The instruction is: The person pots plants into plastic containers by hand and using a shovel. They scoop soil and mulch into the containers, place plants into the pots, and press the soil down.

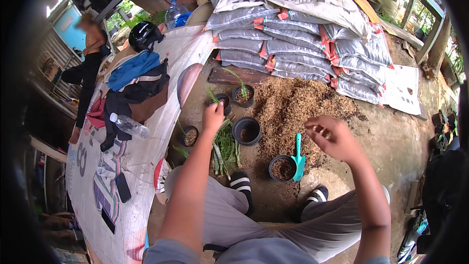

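My left hand (213, 118) is closed at the near rim of a black plastic plant pot (227, 108), partly covering it. A small fern frond (212, 95) rises there, its base close to my fingertips. My right hand (335, 137) hovers with loosely bent, spread fingers over the right side of a brown pile of loose potting mix (293, 102), holding nothing. Left of it, a turquoise hand trowel (299, 163) leans against a black pot of mix (282, 168). Between my hands stand nested black pots (246, 131). Cut fern fronds (224, 146) lie by my left forearm.
Two more potted ferns stand nearby, in one pot (243, 97) behind and another pot (190, 136) left. Stacked filled sacks (293, 40) rise beyond the pile. Left, a banner-covered platform (143, 168) bears clothes, a helmet (144, 36), a bottle (130, 126) and a phone (123, 187). A person (91, 55) sits farther back.
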`<state>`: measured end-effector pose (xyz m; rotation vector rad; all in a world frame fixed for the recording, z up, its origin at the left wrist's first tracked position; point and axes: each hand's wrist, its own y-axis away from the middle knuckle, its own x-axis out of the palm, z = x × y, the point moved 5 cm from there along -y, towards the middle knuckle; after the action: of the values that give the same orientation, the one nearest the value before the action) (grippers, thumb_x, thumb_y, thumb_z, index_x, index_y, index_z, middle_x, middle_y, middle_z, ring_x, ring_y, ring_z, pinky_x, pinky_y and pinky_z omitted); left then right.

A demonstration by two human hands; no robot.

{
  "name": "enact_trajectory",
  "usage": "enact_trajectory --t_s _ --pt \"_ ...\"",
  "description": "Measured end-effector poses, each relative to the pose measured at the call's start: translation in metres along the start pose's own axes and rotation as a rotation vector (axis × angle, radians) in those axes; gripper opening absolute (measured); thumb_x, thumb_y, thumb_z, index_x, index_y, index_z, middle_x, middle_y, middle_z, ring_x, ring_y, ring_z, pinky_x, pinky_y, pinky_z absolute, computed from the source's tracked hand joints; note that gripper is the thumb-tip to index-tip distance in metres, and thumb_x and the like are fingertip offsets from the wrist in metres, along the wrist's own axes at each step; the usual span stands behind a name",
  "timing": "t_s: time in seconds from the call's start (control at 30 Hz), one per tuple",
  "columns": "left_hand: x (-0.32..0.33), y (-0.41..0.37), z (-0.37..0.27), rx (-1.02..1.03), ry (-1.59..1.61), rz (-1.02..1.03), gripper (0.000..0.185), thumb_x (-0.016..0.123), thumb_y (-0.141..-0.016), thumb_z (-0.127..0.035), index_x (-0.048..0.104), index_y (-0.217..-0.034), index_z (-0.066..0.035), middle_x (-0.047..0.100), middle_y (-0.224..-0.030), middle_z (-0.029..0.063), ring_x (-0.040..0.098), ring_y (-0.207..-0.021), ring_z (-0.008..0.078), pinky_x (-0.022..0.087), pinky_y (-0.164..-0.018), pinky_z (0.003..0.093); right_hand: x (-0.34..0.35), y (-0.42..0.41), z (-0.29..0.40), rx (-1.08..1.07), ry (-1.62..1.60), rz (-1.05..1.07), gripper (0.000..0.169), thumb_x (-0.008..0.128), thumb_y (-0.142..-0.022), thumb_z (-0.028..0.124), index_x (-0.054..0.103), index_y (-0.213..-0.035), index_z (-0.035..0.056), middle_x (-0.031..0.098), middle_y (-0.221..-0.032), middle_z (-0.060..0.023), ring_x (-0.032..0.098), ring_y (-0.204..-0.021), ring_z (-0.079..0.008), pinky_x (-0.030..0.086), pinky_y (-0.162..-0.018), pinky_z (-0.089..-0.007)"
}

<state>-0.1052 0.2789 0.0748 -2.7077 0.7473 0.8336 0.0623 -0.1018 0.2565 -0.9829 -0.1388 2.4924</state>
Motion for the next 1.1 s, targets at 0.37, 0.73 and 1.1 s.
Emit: enact_trajectory --t_s 0.37,0.73,1.1 --pt "0.083 0.057 0.152 -0.396 -0.526 0.500 0.027 0.057 -0.087 -0.019 0.067 -0.102 0.001 0.069 -0.107 0.0226 0.064 -0.100 0.0413 0.049 -0.086 0.0484 0.010 0.050 -0.028 0.295 0.214 0.413 0.038 0.072 -0.088 0.027 0.066 -0.117 0.0018 0.072 -0.093 -0.0154 0.070 -0.079 -0.0294 0.056 -0.070 -0.0390" --pt "0.110 0.131 0.162 -0.499 -0.856 0.539 0.049 0.055 -0.092 -0.031 0.060 -0.134 -0.006 0.058 -0.137 0.0206 0.054 -0.128 0.0369 0.038 -0.111 0.0494 0.004 0.058 -0.072 0.427 0.338 0.378 0.047 0.069 -0.088 0.037 0.063 -0.122 0.0044 0.071 -0.100 -0.0204 0.067 -0.096 -0.0391 0.054 -0.083 -0.0454" --pt "0.045 0.026 0.184 -0.340 0.209 -0.058 0.036 0.061 -0.092 -0.033 0.060 -0.081 0.002 0.066 -0.074 0.0172 0.063 -0.064 0.0300 0.048 -0.063 0.0429 0.001 0.043 -0.059 0.349 0.315 0.368 0.044 0.068 -0.088 0.034 0.064 -0.121 0.0067 0.070 -0.097 -0.0215 0.066 -0.094 -0.0400 0.052 -0.082 -0.0481"
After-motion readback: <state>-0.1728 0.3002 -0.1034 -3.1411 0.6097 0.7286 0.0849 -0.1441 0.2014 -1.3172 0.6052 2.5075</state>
